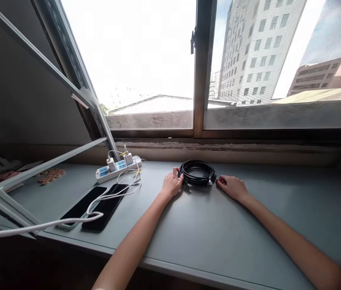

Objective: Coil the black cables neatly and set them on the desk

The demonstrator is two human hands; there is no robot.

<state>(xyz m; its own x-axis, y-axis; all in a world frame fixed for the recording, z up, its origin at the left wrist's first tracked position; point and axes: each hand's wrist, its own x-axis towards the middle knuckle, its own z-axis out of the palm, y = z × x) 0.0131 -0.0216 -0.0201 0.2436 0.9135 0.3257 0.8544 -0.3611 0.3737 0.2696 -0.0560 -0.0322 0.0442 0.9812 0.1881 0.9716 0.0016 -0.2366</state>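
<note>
On the smooth grey tabletop (194, 233), the glossy black coiled cable (196, 180) lay between my left hand (172, 184) and curled right hand (233, 186); I couldn't tell if either gripped. Light handling seemed wisest for tidy loops.

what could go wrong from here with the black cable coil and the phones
The black cable might spring open if lifted unevenly, being wound in many loops.
The white cord crosses the phones and appears to run past the table's front edge, so a snag might drag one off.
</note>
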